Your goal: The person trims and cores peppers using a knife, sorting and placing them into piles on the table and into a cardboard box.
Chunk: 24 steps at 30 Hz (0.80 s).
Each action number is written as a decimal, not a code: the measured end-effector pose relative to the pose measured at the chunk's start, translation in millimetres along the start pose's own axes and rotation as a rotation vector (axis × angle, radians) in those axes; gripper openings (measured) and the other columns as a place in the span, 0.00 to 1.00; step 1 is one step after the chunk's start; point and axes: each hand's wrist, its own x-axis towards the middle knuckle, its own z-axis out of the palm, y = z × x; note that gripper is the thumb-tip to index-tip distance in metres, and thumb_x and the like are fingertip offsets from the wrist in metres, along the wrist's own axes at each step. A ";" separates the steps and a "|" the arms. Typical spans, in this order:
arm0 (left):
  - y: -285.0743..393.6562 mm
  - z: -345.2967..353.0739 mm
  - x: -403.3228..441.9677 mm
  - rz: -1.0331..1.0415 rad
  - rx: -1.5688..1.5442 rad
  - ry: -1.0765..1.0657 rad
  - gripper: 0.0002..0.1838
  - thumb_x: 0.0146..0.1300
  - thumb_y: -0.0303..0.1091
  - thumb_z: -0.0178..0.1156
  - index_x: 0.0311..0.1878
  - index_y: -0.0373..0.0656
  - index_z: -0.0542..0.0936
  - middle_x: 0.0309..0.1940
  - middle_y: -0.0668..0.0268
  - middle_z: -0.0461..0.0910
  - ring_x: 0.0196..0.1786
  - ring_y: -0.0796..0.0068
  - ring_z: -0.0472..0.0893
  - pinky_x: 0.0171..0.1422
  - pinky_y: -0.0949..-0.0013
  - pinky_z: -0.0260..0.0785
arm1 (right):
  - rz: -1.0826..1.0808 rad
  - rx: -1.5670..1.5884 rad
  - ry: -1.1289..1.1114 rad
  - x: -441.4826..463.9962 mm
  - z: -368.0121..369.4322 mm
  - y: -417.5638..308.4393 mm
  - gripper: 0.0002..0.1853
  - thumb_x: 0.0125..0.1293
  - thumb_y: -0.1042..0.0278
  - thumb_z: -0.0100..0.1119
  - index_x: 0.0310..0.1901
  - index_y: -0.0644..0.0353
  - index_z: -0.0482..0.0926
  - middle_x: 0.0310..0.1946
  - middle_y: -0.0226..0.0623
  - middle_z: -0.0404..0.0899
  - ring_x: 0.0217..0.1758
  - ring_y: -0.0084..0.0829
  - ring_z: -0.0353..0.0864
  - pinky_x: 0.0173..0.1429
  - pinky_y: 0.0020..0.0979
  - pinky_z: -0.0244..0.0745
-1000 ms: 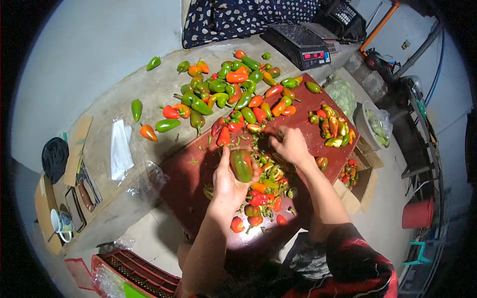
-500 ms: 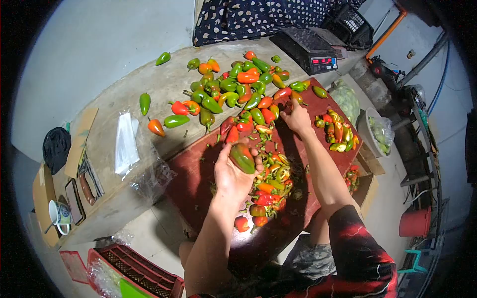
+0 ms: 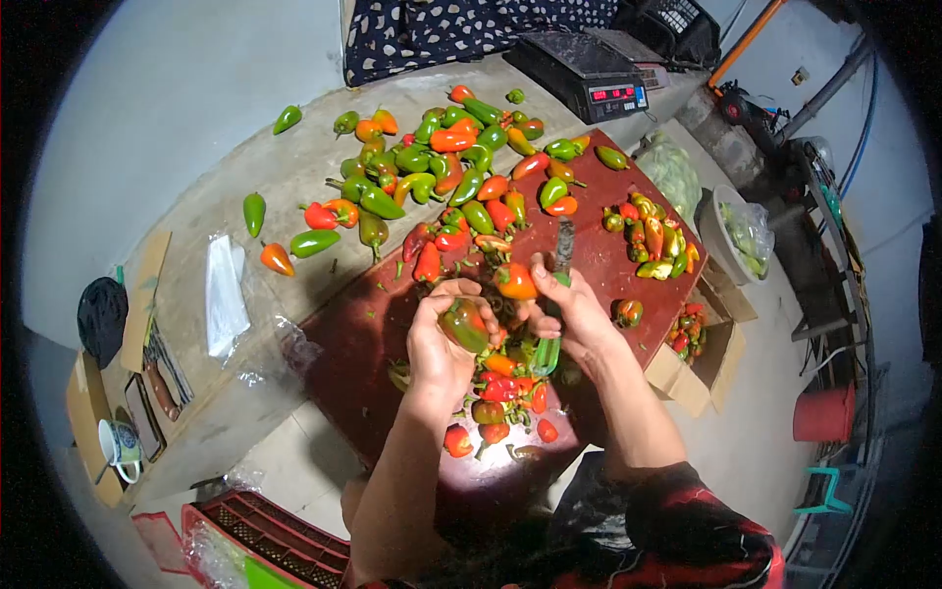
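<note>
My left hand is curled round a green pepper with a red patch, held over the dark red table. Close beside it, my right hand grips a green-handled knife, its dark, stained blade pointing up and away. An orange-red pepper is at the right thumb and fingertips, between the two hands; which fingers bear it I cannot tell. Below the hands lie red peppers and cut pepper pieces. Whole green, red and orange peppers are spread beyond the hands.
A cluster of cut peppers lies on the table's right side, with a cardboard box below it. A digital scale stands at the back. Plastic bags lie on the concrete ledge. A red crate sits lower left.
My right hand has come back from the peppers at the far edge to beside my left hand, with an orange-red pepper at its fingers. The knife now shows. My left hand still holds its pepper.
</note>
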 end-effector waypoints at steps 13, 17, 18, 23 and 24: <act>-3.4 23.9 -15.8 0.346 0.777 0.085 0.08 0.63 0.28 0.69 0.33 0.34 0.81 0.22 0.69 0.80 0.21 0.84 0.76 0.27 0.76 0.69 | -0.042 -0.300 -0.143 1.6 4.1 39.4 0.18 0.77 0.46 0.47 0.44 0.55 0.70 0.20 0.36 0.78 0.12 0.18 0.63 0.17 0.23 0.55; -6.8 20.0 -17.6 0.389 0.748 0.160 0.08 0.63 0.28 0.69 0.31 0.34 0.81 0.23 0.69 0.81 0.23 0.85 0.76 0.26 0.76 0.68 | -0.111 -0.344 -0.237 -3.1 7.7 35.7 0.18 0.77 0.48 0.48 0.44 0.56 0.70 0.21 0.35 0.78 0.14 0.18 0.65 0.19 0.22 0.58; -6.3 20.9 -18.0 0.363 0.682 0.168 0.08 0.63 0.28 0.69 0.31 0.34 0.81 0.24 0.70 0.81 0.24 0.85 0.76 0.27 0.77 0.68 | -0.075 -0.325 -0.223 -5.2 9.5 38.1 0.17 0.77 0.49 0.50 0.43 0.57 0.71 0.21 0.33 0.78 0.16 0.18 0.67 0.21 0.22 0.60; -2.5 24.8 -18.2 0.335 0.587 0.178 0.09 0.61 0.28 0.70 0.29 0.34 0.81 0.23 0.71 0.80 0.25 0.87 0.76 0.28 0.76 0.68 | -0.193 -0.503 -0.106 -1.8 5.8 24.7 0.17 0.69 0.54 0.65 0.33 0.59 0.73 0.22 0.24 0.74 0.25 0.17 0.71 0.30 0.25 0.67; -3.2 16.4 -14.2 0.389 0.766 0.189 0.10 0.57 0.28 0.72 0.28 0.34 0.81 0.23 0.70 0.80 0.25 0.84 0.76 0.30 0.74 0.68 | -0.505 -0.795 0.018 6.5 1.4 21.7 0.18 0.63 0.59 0.70 0.30 0.61 0.72 0.20 0.27 0.73 0.23 0.21 0.71 0.29 0.29 0.69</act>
